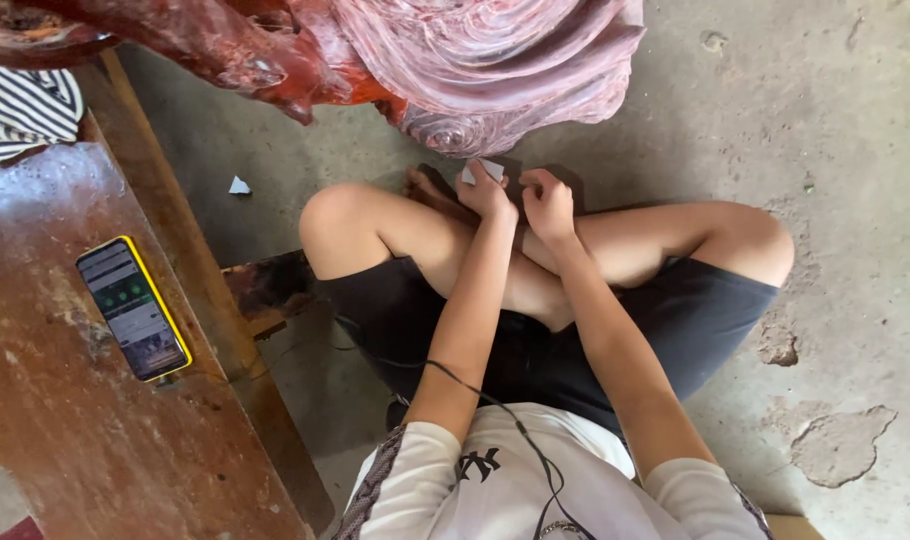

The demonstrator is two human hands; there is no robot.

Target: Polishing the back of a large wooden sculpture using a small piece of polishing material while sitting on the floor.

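Head view: my left hand (485,190) pinches a small pale sandpaper scrap (483,170) at twelve o'clock, against the reddish carved wood (495,70). My right hand (548,205) is curled beside it; I can't tell what it grips. The scrap could slip from that thin pinch.

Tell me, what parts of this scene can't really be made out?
- Carved reddish wood piece: head view, cut off by the top edge.
- Small pale piece at the left hand: mostly hidden by fingers.
- Right hand: its fingertips curl out of sight, so any hold is unclear.
- Phone on the wooden bench: screen too small to read.
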